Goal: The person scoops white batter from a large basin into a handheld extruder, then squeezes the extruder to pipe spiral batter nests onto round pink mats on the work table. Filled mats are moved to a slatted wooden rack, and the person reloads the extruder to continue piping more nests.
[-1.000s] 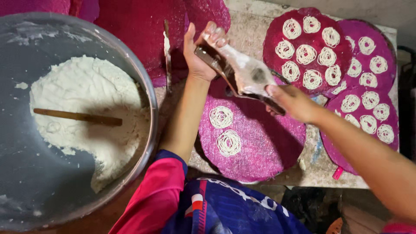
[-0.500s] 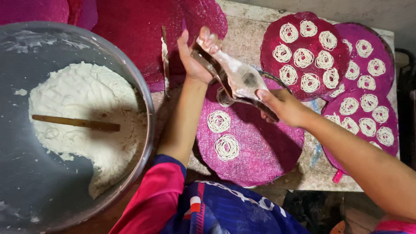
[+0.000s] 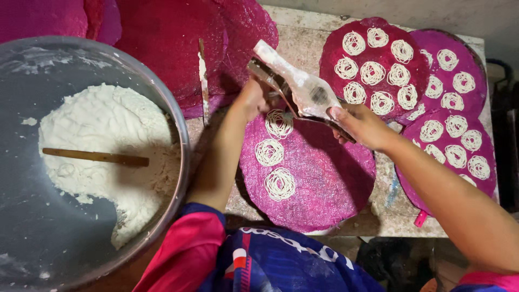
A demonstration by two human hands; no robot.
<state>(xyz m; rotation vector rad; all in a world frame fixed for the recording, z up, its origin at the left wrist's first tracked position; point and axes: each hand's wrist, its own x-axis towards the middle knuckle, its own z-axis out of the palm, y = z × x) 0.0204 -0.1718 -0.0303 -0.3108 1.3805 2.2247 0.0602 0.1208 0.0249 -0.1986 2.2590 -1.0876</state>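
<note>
Both hands grip the noodle press (image 3: 303,92) above the pink mat (image 3: 324,178): left hand (image 3: 254,100) at one handle end, right hand (image 3: 362,127) at the other. Three noodle coils (image 3: 279,184) lie on the mat. Flour bowl (image 3: 178,116) stands left.

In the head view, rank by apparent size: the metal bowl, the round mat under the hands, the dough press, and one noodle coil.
1. metal bowl, though nearest the camera
2. round mat
3. dough press
4. noodle coil
</note>
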